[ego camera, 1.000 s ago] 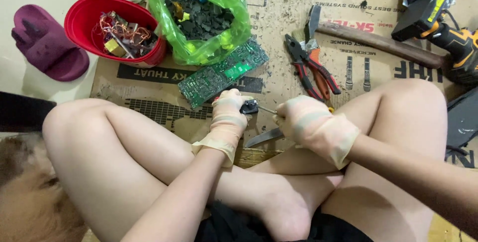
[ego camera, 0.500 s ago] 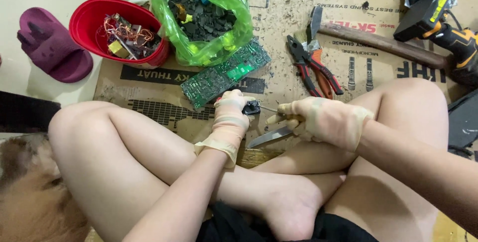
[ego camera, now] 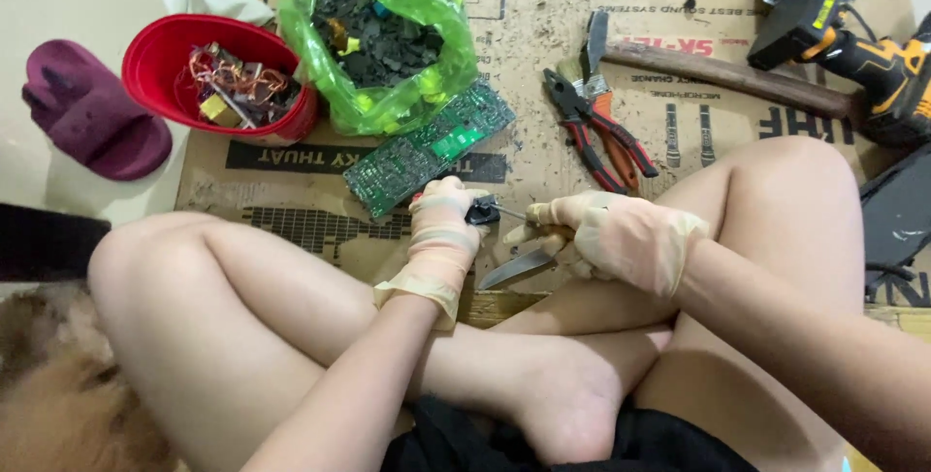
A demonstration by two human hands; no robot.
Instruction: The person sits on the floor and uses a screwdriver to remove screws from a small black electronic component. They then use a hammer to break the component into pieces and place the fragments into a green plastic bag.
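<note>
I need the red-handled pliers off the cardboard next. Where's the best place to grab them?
Take the pliers by the red handles, coming from the right hand's side: the handles splay toward the knee and lie bare, while the dark jaws point away toward the hammer.

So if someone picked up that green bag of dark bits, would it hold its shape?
Probably not. The green bag looks like thin crinkled plastic, so it would likely sag. It is full of dark scraps, so probably heavy. Its mouth gapes open, so tilting may spill bits.
</note>
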